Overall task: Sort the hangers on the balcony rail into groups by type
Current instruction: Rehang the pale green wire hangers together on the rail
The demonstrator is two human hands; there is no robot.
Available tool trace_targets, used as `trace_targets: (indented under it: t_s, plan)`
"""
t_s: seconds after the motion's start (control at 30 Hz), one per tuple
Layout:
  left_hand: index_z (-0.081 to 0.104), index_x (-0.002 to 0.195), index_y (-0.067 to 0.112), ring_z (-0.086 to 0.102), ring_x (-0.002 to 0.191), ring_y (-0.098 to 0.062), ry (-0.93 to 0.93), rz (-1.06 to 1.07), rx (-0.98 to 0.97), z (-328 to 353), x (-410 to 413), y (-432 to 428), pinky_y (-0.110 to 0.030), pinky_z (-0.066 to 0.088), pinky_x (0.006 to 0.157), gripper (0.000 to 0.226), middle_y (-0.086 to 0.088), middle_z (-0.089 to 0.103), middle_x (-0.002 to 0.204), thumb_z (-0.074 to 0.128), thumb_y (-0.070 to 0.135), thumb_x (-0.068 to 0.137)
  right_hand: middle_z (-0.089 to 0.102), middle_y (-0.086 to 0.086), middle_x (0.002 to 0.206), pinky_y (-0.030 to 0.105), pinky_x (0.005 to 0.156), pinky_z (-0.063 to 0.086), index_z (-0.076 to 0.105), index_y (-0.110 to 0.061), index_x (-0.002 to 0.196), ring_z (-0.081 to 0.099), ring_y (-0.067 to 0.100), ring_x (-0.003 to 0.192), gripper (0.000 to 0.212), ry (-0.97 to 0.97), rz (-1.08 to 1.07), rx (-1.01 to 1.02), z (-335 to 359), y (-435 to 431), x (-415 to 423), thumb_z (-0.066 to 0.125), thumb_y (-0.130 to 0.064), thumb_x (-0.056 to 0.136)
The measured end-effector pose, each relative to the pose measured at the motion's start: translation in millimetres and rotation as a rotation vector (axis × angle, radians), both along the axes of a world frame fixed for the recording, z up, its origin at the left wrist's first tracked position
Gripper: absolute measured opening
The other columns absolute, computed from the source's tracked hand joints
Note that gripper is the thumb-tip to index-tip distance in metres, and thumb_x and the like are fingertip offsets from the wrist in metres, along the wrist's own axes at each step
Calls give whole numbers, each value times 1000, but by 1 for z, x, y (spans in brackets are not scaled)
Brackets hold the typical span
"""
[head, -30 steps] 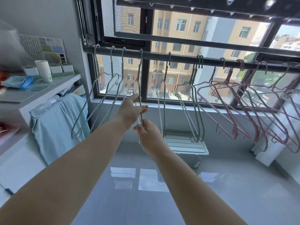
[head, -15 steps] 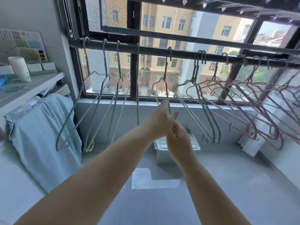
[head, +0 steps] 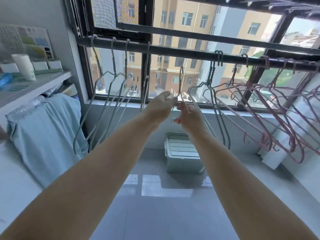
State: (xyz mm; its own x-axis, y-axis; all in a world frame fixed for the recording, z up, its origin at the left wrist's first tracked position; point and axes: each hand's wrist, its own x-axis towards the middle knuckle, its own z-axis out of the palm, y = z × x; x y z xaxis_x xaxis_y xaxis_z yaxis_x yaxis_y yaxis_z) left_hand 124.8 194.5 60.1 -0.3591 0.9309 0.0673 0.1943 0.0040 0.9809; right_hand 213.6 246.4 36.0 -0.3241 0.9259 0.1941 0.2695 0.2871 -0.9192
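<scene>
rail [head: 173,51] | grey hangers [head: 113,63] hooked at left and middle | pink hangers [head: 232,77] at right

You face a black-framed window [head: 147,70] letting in bright daylight, with tan apartment blocks [head: 173,32] beyond (the upper left pane is a fine mesh screen [head: 103,13]). The glossy grey tiled floor [head: 155,213] mirrors the panes, and a white slatted plastic box [head: 181,149] sits below the sill. On your left, against the pale grey wall [head: 34,11], a white shelf [head: 43,82] has a light blue cloth [head: 43,127] hanging beneath it.

grey-green hanger [head: 180,83] unhooked from rail [head: 190,53], now held just below it
</scene>
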Motion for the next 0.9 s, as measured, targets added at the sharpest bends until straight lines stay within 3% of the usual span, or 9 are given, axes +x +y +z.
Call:
trace_targets:
  t_s: [0.07, 0.2, 0.3, 0.43, 0.57, 0.7, 0.77, 0.87, 0.9]
  plan:
    - [24, 142, 15, 32, 134, -31, 14, 52, -63, -16, 5, 3, -43, 28, 110, 54, -13, 32, 148, 44, 27, 94, 49, 4, 56, 30, 63, 44, 56, 1, 99, 53, 13, 53, 37, 29, 17, -82, -33, -5, 15, 34, -29, 98]
    - [15, 145, 16, 38, 130, -26, -49, 124, -154, -52, 10, 0, -37, 30, 105, 60, -12, 37, 144, 45, 18, 92, 45, -2, 42, 33, 60, 46, 58, -13, 65, 48, 2, 37, 42, 130, -5, -237, -97, -16, 58, 37, -29, 97]
    - [10, 146, 13, 47, 118, -22, -34, 168, -224, -80, 11, -9, -23, 33, 89, 65, -13, 45, 135, 46, 12, 92, 30, -8, 32, 22, 48, 40, 64, -9, 73, 32, 5, 31, 38, 205, 48, -387, -111, -19, 100, 37, -20, 97]
    - [3, 146, 21, 34, 132, -22, 270, 168, -403, -105, 11, -26, -29, 27, 104, 68, -11, 20, 153, 45, 17, 93, 24, -9, 32, 24, 50, 41, 64, -3, 77, 24, 9, 33, 36, 228, 219, -529, -107, -6, 158, 35, -15, 96]
    - [38, 136, 24, 45, 126, -26, 371, -78, -507, -120, 4, -47, -29, 43, 92, 50, -5, 46, 139, 52, 31, 88, 22, -9, 30, 31, 56, 56, 66, -5, 65, 23, 8, 31, 44, 284, 357, -643, -94, 5, 200, 33, -10, 94]
    - [64, 98, 27, 59, 80, 4, 267, -173, -405, -132, -1, -71, -15, 46, 78, 15, 11, 67, 86, 52, 23, 91, 26, -8, 31, 30, 57, 54, 64, -12, 49, 28, 8, 34, 54, 237, 347, -584, -91, 12, 216, 34, -13, 94]
    - [66, 89, 20, 53, 60, 3, 161, -110, -346, -137, 0, -78, -12, 41, 65, 17, 11, 60, 66, 50, 14, 91, 40, -8, 38, 29, 62, 51, 64, -15, 55, 42, 7, 42, 44, 171, 236, -483, -101, 19, 212, 43, -18, 93]
    - [69, 80, 17, 53, 62, -5, 16, -3, -325, -149, -3, -91, -11, 44, 65, 19, 11, 63, 59, 54, 8, 89, 62, -9, 74, 22, 72, 42, 65, -16, 91, 55, 2, 70, 9, 24, -16, -239, -122, 27, 200, 58, -19, 88]
    - [70, 78, 19, 53, 66, -8, 11, 28, -347, -154, -5, -94, -13, 46, 69, 20, 9, 65, 63, 55, 8, 88, 61, -2, 90, 21, 72, 41, 61, -12, 103, 55, 7, 81, 18, -9, -82, -216, -130, 26, 197, 60, -18, 87]
